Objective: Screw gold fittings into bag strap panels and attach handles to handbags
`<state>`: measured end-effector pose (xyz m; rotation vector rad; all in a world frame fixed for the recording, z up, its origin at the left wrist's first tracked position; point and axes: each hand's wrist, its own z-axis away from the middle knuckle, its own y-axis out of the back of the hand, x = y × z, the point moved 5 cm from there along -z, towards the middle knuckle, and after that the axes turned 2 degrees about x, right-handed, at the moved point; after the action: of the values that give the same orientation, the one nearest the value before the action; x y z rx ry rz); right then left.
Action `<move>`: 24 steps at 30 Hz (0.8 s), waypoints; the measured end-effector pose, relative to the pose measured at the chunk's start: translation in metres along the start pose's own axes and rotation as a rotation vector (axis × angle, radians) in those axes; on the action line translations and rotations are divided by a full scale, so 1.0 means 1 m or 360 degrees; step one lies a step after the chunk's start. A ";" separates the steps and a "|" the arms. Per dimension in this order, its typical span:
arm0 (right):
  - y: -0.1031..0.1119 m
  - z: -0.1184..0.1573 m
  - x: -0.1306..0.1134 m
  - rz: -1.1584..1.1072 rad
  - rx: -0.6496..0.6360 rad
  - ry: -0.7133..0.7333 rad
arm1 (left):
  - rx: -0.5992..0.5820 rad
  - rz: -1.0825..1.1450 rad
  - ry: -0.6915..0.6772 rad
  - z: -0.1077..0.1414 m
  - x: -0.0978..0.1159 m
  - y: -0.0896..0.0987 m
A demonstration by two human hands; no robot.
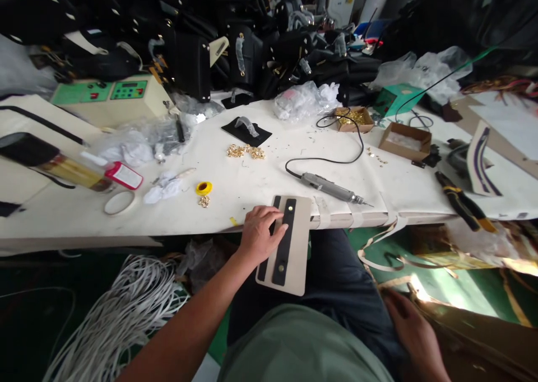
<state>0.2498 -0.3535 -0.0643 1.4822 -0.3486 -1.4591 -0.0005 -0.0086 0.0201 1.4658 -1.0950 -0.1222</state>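
A beige panel (301, 242) with two black strips leans from the table's front edge over my lap. My left hand (261, 233) lies on it, its fingers resting across the wider black strip (286, 242), which bears two round metal studs. My right hand (414, 329) hangs low at the right beside my thigh; its fingers are partly in shadow and whether it holds anything is not clear. A grey electric screwdriver (330, 188) lies on the table just beyond the panel. Left of the panel are a yellow ring-shaped roll (204, 188) and small gold pieces (204, 201).
On the white table (168, 219) are gold hardware (246, 151), a black piece with a wrapped handle (246, 130), a box of gold parts (354, 119), pliers (462, 201) and a red-labelled bottle (125, 176). Black bags fill the back. White cords (126, 309) hang at lower left.
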 end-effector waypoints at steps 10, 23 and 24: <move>-0.100 0.025 -0.221 -0.1095 -0.1096 0.0200 | -0.0006 0.0125 0.0045 0.000 0.006 0.009; -0.048 0.069 -0.297 -0.0495 -0.0368 0.1717 | 0.0110 0.1415 0.0789 0.023 0.030 0.032; -0.046 0.064 -0.296 -0.0572 -0.0435 0.1662 | 0.0134 0.1418 0.0832 0.023 0.028 0.031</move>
<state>0.1048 -0.1315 0.0894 1.8993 0.7494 -0.7552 -0.0168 -0.0378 0.0540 0.8814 -1.2117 0.8894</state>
